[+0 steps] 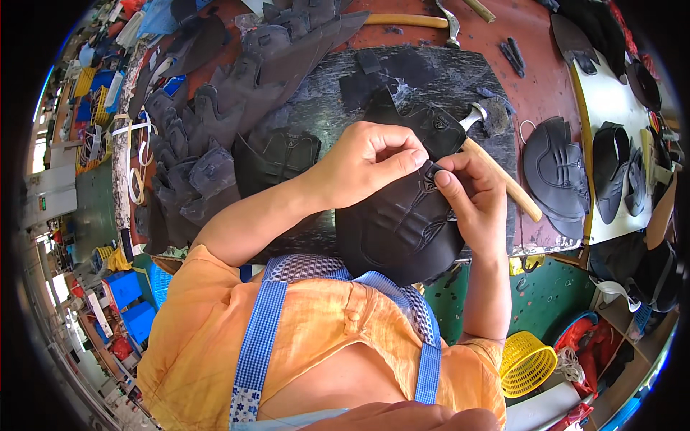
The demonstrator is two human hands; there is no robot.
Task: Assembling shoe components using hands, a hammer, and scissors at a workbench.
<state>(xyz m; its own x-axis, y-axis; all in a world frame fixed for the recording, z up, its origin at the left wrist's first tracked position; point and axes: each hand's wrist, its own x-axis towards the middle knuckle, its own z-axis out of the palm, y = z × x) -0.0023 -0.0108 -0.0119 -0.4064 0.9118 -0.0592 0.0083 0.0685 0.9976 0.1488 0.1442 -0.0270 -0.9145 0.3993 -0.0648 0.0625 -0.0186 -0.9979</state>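
Observation:
A black leather shoe upper (pixel 392 230) with stitched seams lies over the front of the dark work board, close to my body. My left hand (pixel 370 161) pinches its top edge, thumb against curled fingers. On the other side of that edge, the thumb and fingers of my right hand (pixel 474 194) are closed on it too. Just beyond my fingers is another black upper piece (pixel 435 129). Beside my right hand lies a hammer (pixel 514 183) with a wooden handle, its metal head pointing away from me. One more black upper (pixel 280 158) rests past my left forearm.
Stacked black upper pieces (pixel 215 122) cover the table's left side. A second wooden-handled hammer (pixel 406 20) lies at the far edge. Finished-looking uppers (pixel 557 169) are piled at right, near a white board (pixel 600 108) with more. Below right stands a yellow basket (pixel 528 364).

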